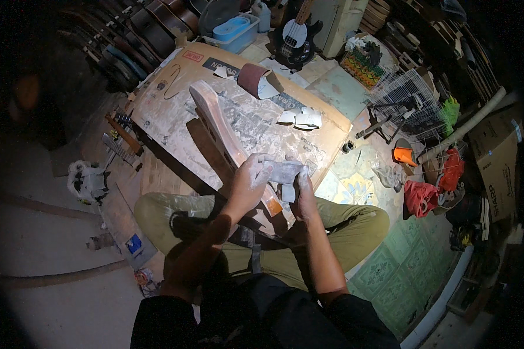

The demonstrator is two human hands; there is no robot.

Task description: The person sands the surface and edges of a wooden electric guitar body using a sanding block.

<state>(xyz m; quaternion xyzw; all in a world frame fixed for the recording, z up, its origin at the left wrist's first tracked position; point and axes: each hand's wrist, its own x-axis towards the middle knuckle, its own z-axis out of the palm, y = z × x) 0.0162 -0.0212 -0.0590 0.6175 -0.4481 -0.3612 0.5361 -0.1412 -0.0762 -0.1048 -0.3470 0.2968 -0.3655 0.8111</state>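
My left hand (250,183) and my right hand (304,198) both grip a grey, dust-covered sheet, apparently sandpaper (282,171), with a smaller flap hanging below it. A long, pale wooden piece shaped like an instrument neck (218,122) slants beneath my left hand, its near end showing an orange-brown patch between my legs. It rests over a dusty cardboard sheet (163,110). Farther forward on the cardboard lie a curled reddish-brown sandpaper sheet (250,81) and crumpled white paper scraps (300,119). Both hands are coated with pale dust.
Tools (122,131) and a white bag (84,180) are at left. Guitar bodies (145,32), a blue plastic tub (233,35) and a black bass (297,41) stand behind. At right are a wire rack (402,96), an orange object (403,154), red bags (419,198) and cardboard (495,163).
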